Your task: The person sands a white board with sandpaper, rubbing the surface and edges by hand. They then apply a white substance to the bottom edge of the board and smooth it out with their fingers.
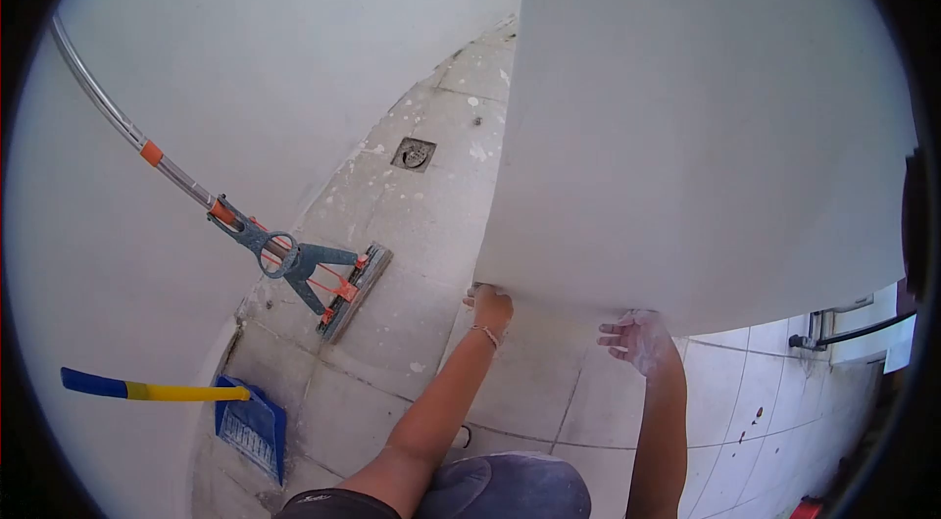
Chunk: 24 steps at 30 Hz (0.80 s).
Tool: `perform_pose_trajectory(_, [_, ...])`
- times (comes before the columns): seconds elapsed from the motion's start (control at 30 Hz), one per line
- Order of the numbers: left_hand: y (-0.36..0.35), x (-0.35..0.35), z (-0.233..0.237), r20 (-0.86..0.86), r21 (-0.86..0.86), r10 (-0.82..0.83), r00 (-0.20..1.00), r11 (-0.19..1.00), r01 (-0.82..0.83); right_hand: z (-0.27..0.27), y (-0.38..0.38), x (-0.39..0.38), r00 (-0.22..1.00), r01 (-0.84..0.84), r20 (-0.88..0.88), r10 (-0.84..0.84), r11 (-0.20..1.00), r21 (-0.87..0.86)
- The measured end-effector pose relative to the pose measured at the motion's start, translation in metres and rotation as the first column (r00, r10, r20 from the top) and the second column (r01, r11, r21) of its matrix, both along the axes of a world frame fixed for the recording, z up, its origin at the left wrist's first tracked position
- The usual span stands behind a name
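A large pale panel (pixel 696 127) fills the upper right of the head view, its lower edge crossing above the tiled floor. My left hand (pixel 490 307), with a bracelet at the wrist, is at the panel's lower left corner, fingers curled against the edge. Farther right, my right hand (pixel 637 338), dusted with white powder, is at the same lower edge. Its fingers are apart and point left, and the back of the hand touches or nearly touches the panel. Whether it bears on the panel is unclear.
A squeeze mop (pixel 294 259) leans along the white wall (pixel 245 49) at left. Below it lies a blue dustpan (pixel 253 429) with a blue and yellow handle. A drain (pixel 414 154) sits in the paint-spotted floor (pixel 431 225). Black piping (pixel 863 328) is at right.
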<state>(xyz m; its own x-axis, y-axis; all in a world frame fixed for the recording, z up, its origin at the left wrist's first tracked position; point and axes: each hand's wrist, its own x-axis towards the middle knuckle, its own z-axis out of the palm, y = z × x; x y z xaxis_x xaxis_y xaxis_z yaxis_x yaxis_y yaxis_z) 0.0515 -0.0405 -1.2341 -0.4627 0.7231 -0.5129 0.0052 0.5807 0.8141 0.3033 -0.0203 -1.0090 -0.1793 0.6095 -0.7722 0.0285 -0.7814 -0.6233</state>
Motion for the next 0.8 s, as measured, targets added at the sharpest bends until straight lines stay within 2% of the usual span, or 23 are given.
perform_pose_trajectory(0.07, [0.007, 0.011, 0.017, -0.393, -0.184, -0.159, 0.906, 0.979, 0.092, -0.009, 0.003, 0.006, 0.999, -0.029, -0.023, 0.028, 0.999, -0.036])
perform_pose_trajectory(0.13, [0.008, 0.007, 0.033, -0.323, -0.179, -0.115, 0.939, 0.982, 0.059, -0.01, 0.005, 0.008, 0.999, -0.028, -0.036, 0.028, 0.999, -0.018])
perform_pose_trajectory(0.17, [0.003, -0.002, 0.064, -0.044, -0.091, 0.012, 0.999, 0.996, -0.016, -0.012, 0.001, 0.008, 0.999, -0.024, -0.042, 0.023, 1.0, -0.014])
perform_pose_trajectory(0.2, [0.003, -0.009, 0.083, 0.249, -0.022, 0.112, 0.962, 0.994, -0.11, -0.014, -0.001, 0.007, 0.999, -0.015, -0.037, 0.014, 1.0, -0.009])
perform_pose_trajectory(0.3, [0.011, -0.018, 0.055, 0.419, 0.123, 0.076, 0.905, 0.983, -0.139, -0.014, -0.001, 0.008, 1.0, 0.01, -0.015, -0.01, 1.0, 0.01])
perform_pose_trajectory(0.33, [0.008, -0.016, 0.054, 0.41, 0.107, 0.087, 0.908, 0.984, -0.142, -0.01, -0.003, 0.005, 1.0, 0.013, -0.017, -0.013, 1.0, 0.009])
perform_pose_trajectory(0.4, [0.005, -0.014, 0.08, 0.388, 0.088, 0.112, 0.915, 0.984, -0.158, -0.01, -0.001, 0.006, 1.0, 0.006, -0.004, -0.006, 1.0, 0.012])
perform_pose_trajectory(0.47, [0.011, -0.012, 0.048, 0.25, 0.149, 0.103, 0.963, 0.978, -0.144, -0.025, 0.005, 0.009, 1.0, -0.014, 0.019, 0.013, 1.0, 0.017])
perform_pose_trajectory(0.5, [0.013, -0.012, 0.049, 0.176, 0.178, 0.103, 0.979, 0.975, -0.135, -0.036, 0.011, 0.011, 1.0, 0.013, -0.019, -0.011, 0.997, 0.073])
perform_pose_trajectory(0.57, [0.013, -0.015, 0.065, 0.272, 0.003, 0.119, 0.955, 0.992, -0.124, -0.054, 0.008, 0.012, 0.993, 0.081, -0.099, -0.066, 0.984, 0.156])
perform_pose_trajectory(0.6, [0.006, -0.013, 0.074, 0.32, -0.094, 0.134, 0.938, 0.99, -0.109, -0.056, 0.001, 0.012, 0.993, 0.106, -0.072, -0.096, 0.982, 0.155])
perform_pose_trajectory(0.67, [0.008, -0.011, 0.011, 0.064, 0.006, 0.099, 0.993, 0.995, -0.1, -0.041, 0.004, 0.003, 0.988, 0.153, -0.015, -0.153, 0.971, 0.183])
perform_pose_trajectory(0.7, [0.013, -0.009, 0.002, -0.065, 0.062, 0.089, 0.994, 0.994, -0.085, -0.032, 0.006, 0.0, 0.99, 0.132, 0.015, -0.137, 0.976, 0.175])
perform_pose_trajectory(0.73, [0.017, -0.01, -0.009, -0.087, 0.034, 0.044, 0.995, 0.999, -0.041, -0.024, 0.005, -0.004, 0.992, 0.112, 0.046, -0.12, 0.981, 0.161])
perform_pose_trajectory(0.77, [0.014, -0.014, 0.001, -0.109, -0.003, -0.002, 0.994, 1.0, 0.002, -0.022, 0.002, -0.005, 0.992, 0.091, 0.077, -0.102, 0.986, 0.138])
perform_pose_trajectory(0.8, [0.009, -0.02, 0.026, -0.127, -0.044, -0.045, 0.991, 0.998, 0.04, -0.044, 0.006, 0.006, 0.994, 0.108, -0.028, -0.105, 0.986, 0.126])
